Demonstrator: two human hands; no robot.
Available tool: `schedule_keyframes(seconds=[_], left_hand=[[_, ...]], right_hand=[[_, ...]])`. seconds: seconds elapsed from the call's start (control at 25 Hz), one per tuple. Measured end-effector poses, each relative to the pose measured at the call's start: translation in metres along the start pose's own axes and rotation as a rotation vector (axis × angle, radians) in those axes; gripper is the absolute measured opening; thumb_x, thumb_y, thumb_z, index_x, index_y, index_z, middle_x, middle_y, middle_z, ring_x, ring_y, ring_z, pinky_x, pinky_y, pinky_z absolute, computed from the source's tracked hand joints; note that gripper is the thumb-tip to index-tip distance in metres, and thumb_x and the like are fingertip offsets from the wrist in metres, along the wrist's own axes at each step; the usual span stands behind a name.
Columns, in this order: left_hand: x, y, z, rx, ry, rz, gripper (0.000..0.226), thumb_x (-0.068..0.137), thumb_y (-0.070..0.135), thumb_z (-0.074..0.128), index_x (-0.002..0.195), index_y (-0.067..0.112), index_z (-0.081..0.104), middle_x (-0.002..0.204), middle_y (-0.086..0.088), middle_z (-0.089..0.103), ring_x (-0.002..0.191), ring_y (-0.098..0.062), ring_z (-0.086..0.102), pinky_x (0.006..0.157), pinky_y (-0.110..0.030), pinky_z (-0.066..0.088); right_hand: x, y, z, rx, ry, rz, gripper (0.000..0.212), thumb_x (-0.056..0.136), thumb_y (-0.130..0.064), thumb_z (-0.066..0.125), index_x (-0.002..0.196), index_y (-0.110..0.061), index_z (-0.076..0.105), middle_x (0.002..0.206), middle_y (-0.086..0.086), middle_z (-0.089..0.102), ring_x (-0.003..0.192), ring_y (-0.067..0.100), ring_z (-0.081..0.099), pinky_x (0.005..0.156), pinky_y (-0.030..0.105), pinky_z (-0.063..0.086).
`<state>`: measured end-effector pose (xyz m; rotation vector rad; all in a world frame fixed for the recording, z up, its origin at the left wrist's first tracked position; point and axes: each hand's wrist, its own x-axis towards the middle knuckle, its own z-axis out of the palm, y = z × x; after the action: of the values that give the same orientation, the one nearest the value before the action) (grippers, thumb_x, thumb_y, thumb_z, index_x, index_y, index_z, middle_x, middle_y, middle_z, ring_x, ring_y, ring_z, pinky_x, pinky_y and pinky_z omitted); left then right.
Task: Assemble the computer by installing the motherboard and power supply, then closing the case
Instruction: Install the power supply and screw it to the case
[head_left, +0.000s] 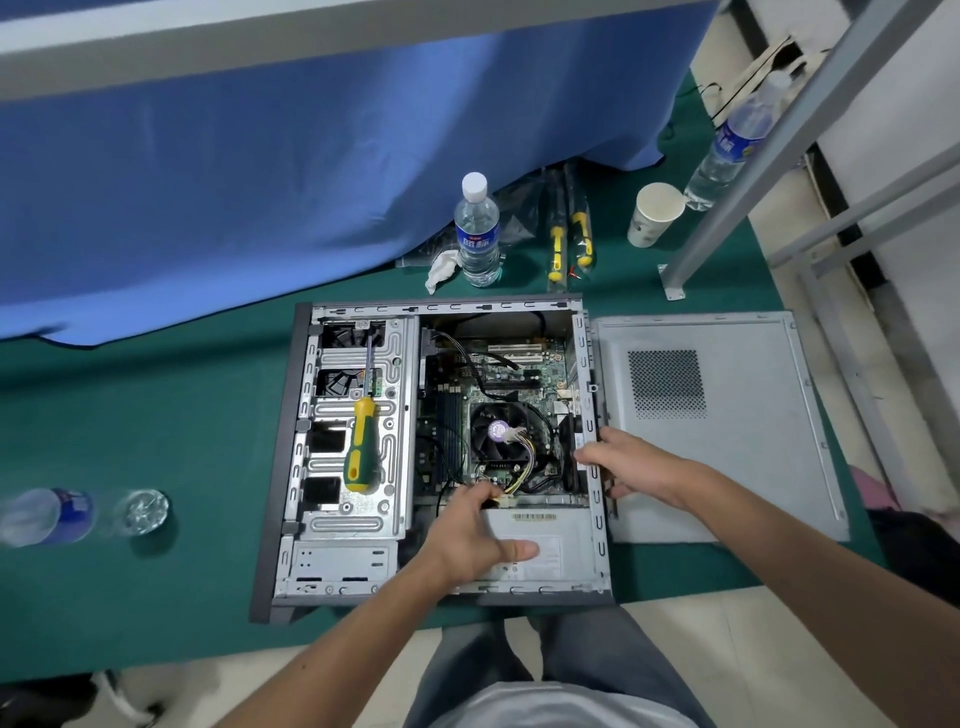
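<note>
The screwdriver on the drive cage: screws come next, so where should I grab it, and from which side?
Grip the screwdriver by its thick yellow-green handle, coming from above. It lies flat on the drive cage, handle toward you, shaft pointing away, nothing over it. The left hand is nearest.

Open grey metal computer case (291, 467) lies on green-covered table (156, 415); yellow-green-handled screwdriver (362, 447) on its drive cage, grey side panel (727, 467) right, clear plastic water bottle (477, 234) behind.
</note>
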<state>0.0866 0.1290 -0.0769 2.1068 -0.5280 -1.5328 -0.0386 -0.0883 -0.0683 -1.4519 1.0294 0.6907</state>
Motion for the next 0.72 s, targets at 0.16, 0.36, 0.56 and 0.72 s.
schedule_keyframes(seconds=[0.16,0.36,0.56,0.72], left_hand=[[-0.005,-0.004,-0.011,-0.127,-0.073,-0.007,0.058,0.062,0.027,0.093,0.105,0.040,0.057,0.116,0.006,0.062,0.095,-0.004,0.064,0.078,-0.012,0.053],[-0.007,-0.004,-0.013,-0.199,-0.036,-0.009,0.056,0.061,0.029,0.093,0.106,0.035,0.061,0.115,-0.001,0.068,0.102,-0.021,0.067,0.093,-0.033,0.051],[-0.009,0.002,-0.005,-0.285,-0.027,-0.005,0.048,0.068,0.024,0.091,0.107,0.024,0.064,0.115,-0.004,0.066,0.066,-0.005,0.059,0.065,-0.023,0.051],[-0.004,-0.002,-0.012,-0.252,-0.078,-0.008,0.053,0.069,0.029,0.090,0.114,0.027,0.061,0.121,-0.006,0.065,0.086,-0.012,0.066,0.074,-0.026,0.053]], right_hand=[[0.008,-0.015,0.010,0.060,0.108,-0.034,0.102,0.084,-0.083,0.031,0.158,-0.021,-0.002,0.165,-0.002,-0.006,0.151,0.028,0.010,0.120,0.053,0.017],[0.016,-0.012,0.015,0.082,0.151,-0.054,0.099,0.087,-0.080,0.028,0.157,-0.016,-0.001,0.165,0.000,-0.006,0.152,0.024,0.002,0.120,0.054,0.015],[0.017,-0.010,0.016,0.127,0.132,-0.046,0.098,0.088,-0.078,0.032,0.157,-0.017,-0.002,0.165,-0.001,-0.008,0.151,0.023,0.002,0.120,0.054,0.015],[0.018,-0.013,0.016,0.161,0.131,-0.037,0.098,0.088,-0.078,0.034,0.157,-0.018,-0.001,0.165,-0.002,-0.007,0.151,0.023,0.003,0.118,0.053,0.017]])
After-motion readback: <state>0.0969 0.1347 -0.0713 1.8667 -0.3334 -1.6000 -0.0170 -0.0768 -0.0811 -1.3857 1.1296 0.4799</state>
